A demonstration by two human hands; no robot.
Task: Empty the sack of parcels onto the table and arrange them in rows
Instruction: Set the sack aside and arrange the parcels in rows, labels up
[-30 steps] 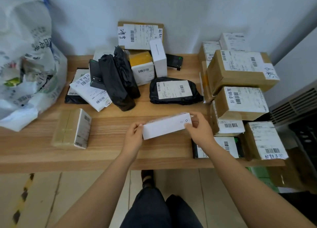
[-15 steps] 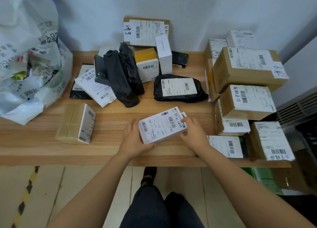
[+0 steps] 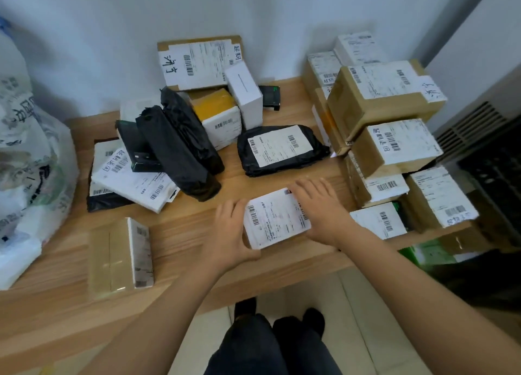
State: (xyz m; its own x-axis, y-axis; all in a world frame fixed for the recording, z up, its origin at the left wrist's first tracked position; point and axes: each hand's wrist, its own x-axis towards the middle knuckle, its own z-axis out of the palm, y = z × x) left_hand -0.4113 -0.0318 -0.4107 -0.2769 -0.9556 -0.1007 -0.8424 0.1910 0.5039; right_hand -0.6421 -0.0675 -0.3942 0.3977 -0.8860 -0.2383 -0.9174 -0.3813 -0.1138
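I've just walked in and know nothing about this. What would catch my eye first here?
First, the white labelled parcel at the front edge of the table, with the left hand holding its near corner and the right hand resting flat on its right side. Next, the stack of brown boxes piled high on the right, and the big white sack slumped at the left end.

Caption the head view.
Left hand grips and right hand touches a white labelled parcel, label up, at the wooden table.
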